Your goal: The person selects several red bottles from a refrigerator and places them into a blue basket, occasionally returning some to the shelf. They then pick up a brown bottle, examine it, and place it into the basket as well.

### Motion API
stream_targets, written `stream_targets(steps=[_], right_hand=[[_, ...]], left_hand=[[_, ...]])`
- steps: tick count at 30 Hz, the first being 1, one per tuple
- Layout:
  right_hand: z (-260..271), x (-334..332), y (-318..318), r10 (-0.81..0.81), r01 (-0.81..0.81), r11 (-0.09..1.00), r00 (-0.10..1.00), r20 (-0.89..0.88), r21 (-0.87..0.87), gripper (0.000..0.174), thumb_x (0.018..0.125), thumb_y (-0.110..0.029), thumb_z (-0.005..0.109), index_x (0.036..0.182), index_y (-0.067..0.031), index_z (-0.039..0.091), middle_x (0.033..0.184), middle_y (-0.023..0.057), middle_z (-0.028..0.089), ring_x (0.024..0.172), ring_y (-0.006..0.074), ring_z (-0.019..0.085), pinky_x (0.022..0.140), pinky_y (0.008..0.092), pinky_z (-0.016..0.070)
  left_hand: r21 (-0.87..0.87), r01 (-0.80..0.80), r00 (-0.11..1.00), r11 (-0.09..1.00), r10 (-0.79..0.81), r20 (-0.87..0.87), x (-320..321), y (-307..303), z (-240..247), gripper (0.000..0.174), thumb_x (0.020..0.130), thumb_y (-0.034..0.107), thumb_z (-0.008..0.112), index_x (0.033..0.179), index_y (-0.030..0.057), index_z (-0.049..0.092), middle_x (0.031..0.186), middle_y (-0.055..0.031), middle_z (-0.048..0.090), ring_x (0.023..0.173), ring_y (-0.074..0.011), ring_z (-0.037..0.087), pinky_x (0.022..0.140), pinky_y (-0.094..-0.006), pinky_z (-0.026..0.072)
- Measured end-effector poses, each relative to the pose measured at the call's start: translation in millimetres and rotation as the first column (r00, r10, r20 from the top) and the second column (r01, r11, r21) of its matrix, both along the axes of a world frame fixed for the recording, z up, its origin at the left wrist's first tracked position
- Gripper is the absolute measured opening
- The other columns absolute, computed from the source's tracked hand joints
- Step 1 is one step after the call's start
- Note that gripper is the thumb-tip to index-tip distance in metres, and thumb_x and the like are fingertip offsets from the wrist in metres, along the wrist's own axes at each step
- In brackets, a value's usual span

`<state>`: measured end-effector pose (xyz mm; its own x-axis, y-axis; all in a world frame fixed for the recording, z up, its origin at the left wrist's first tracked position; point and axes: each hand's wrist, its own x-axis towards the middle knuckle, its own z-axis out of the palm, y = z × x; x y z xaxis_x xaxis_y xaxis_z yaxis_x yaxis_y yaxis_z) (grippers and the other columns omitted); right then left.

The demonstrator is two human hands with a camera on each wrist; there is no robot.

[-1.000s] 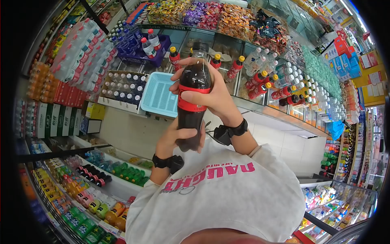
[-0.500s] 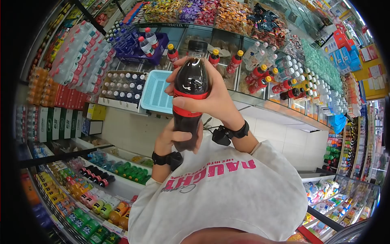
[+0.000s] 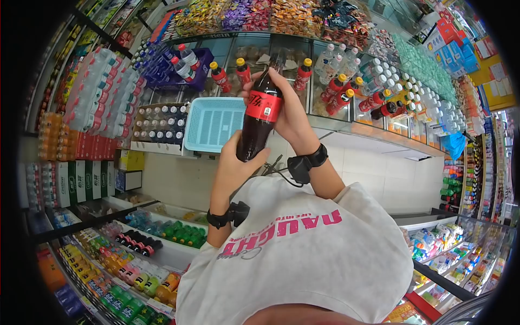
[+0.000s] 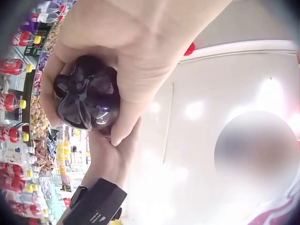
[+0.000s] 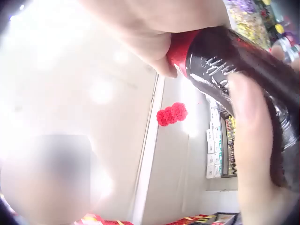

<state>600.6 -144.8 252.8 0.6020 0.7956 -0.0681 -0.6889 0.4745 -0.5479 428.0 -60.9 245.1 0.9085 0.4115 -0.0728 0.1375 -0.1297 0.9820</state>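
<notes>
A cola bottle [image 3: 255, 138] with dark liquid and a red label is held up in front of the chest, its neck leaning away and to the right. My left hand [image 3: 232, 169] grips it round the bottom; in the left wrist view the lobed base [image 4: 89, 96] shows between the fingers and thumb. Higher up, my right hand [image 3: 294, 116] holds the bottle near the shoulder and label, its fingers partly hidden behind. Printed dark characters on the label face up. In the right wrist view, the left thumb [image 5: 251, 126] lies along the dark lower part.
Beyond the hands, a glass counter carries a light blue basket [image 3: 203, 143], red bottles with yellow caps [image 3: 301, 76] and a purple crate [image 3: 201, 73]. Shrink-wrapped bottle packs [image 3: 103, 92] stand at left. Drink shelves [image 3: 116, 271] run along the lower left.
The bottle has turned about its length, bringing the label's print into view, and its neck now leans further right. The right thumb has left the label's front; the left hand's grip on the base has shifted.
</notes>
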Motion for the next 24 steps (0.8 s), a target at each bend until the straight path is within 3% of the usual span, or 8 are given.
stream_targets(steps=[6, 9, 11, 12, 16, 19, 21, 24], right_hand=[[-32.6, -18.2, -36.2, 0.19, -0.192, 0.971, 0.981, 0.028, 0.142, 0.051, 0.104, -0.035, 0.061, 0.14, -0.0018, 0.049, 0.122, 0.0174, 0.066, 0.112, 0.0281, 0.067, 0.104, 0.0433, 0.0536], [-38.5, -9.6, -56.6, 0.211, -0.211, 0.977, 0.977, 0.01, 0.018, 0.051, 0.096, -0.026, 0.072, 0.135, -0.0022, 0.051, 0.115, 0.0142, 0.067, 0.104, 0.0251, 0.069, 0.097, 0.04, 0.0553], [-57.6, 4.6, -65.6, 0.17, -0.162, 0.978, 0.984, 0.06, -0.13, 0.049, 0.092, -0.021, 0.076, 0.132, -0.0025, 0.053, 0.109, 0.0116, 0.069, 0.099, 0.0224, 0.07, 0.092, 0.037, 0.0559], [-69.0, 10.5, -67.2, 0.112, -0.059, 0.962, 0.976, 0.189, -0.267, 0.039, 0.084, -0.015, 0.082, 0.114, -0.0028, 0.06, 0.095, 0.0047, 0.068, 0.089, 0.015, 0.069, 0.081, 0.0349, 0.058], [-80.5, 20.9, -85.0, 0.215, 0.097, 0.91, 0.721, 0.659, -0.402, 0.061, 0.069, -0.018, 0.085, 0.119, 0.0037, 0.057, 0.097, 0.0081, 0.065, 0.086, 0.0146, 0.063, 0.077, 0.0309, 0.054], [-98.1, -9.0, -76.6, 0.205, 0.178, 0.917, 0.557, 0.805, -0.357, 0.076, 0.068, -0.02, 0.086, 0.131, 0.0063, 0.052, 0.105, 0.0194, 0.068, 0.097, 0.0273, 0.067, 0.086, 0.0367, 0.0547], [-78.4, -21.5, -66.7, 0.358, -0.067, 0.905, 0.654, 0.667, -0.419, 0.078, 0.07, -0.022, 0.085, 0.13, 0.0102, 0.047, 0.106, 0.0217, 0.069, 0.099, 0.0287, 0.07, 0.085, 0.0379, 0.056], [-107.1, -44.4, -48.4, 0.256, 0.121, 0.906, 0.609, 0.751, -0.406, 0.075, 0.072, -0.023, 0.086, 0.128, 0.0071, 0.046, 0.103, 0.0246, 0.07, 0.094, 0.0354, 0.072, 0.082, 0.0408, 0.0568]], left_hand=[[-0.487, 0.109, 0.987, 0.867, -0.153, -0.05, 9.8, -23.8, 8.6, 0.043, 0.1, 0.038, 0.067, 0.105, -0.0047, 0.065, 0.083, -0.006, 0.066, 0.072, -0.0094, 0.062, 0.064, -0.0259, 0.0479], [-0.162, 0.078, 0.965, 0.984, -0.115, -0.237, 22.0, -36.0, 3.1, 0.04, 0.101, 0.033, 0.067, 0.099, -0.0065, 0.065, 0.079, -0.0055, 0.065, 0.064, -0.0132, 0.06, 0.059, -0.0282, 0.0476], [0.052, 0.124, 0.918, 0.991, -0.094, -0.386, 31.7, -32.7, -9.2, 0.045, 0.103, 0.036, 0.062, 0.113, -0.0072, 0.066, 0.091, -0.0064, 0.07, 0.081, -0.0191, 0.064, 0.076, -0.0358, 0.0514], [0.032, 0.003, 0.968, 0.999, 0.006, -0.25, 31.9, -28.8, -29.7, 0.047, 0.102, 0.036, 0.064, 0.123, -0.0064, 0.062, 0.101, -0.0096, 0.07, 0.091, -0.0197, 0.064, 0.083, -0.0352, 0.0514], [0.015, -0.204, 0.977, 0.979, 0.203, 0.057, 41.5, -22.1, -41.1, 0.065, 0.098, 0.025, 0.072, 0.15, -0.0028, 0.045, 0.127, -0.0171, 0.066, 0.119, -0.0215, 0.061, 0.103, -0.0355, 0.0478], [-0.116, -0.153, 0.981, 0.981, 0.165, 0.102, 53.5, -26.4, -45.4, 0.066, 0.092, 0.014, 0.079, 0.147, -0.0026, 0.047, 0.127, -0.0173, 0.066, 0.12, -0.0225, 0.061, 0.105, -0.0377, 0.0479], [-0.154, -0.332, 0.943, 0.931, 0.332, -0.029, 58.0, -31.9, -42.2, 0.038, 0.092, 0.007, 0.077, 0.123, -0.0025, 0.058, 0.128, -0.0173, 0.066, 0.119, -0.0219, 0.062, 0.106, -0.0376, 0.0483], [-0.217, -0.305, 0.941, 0.927, 0.329, 0.079, 56.8, -24.3, -34.7, 0.028, 0.093, 0.004, 0.075, 0.116, -0.0009, 0.06, 0.12, -0.0142, 0.066, 0.119, -0.0232, 0.063, 0.104, -0.038, 0.0498]])
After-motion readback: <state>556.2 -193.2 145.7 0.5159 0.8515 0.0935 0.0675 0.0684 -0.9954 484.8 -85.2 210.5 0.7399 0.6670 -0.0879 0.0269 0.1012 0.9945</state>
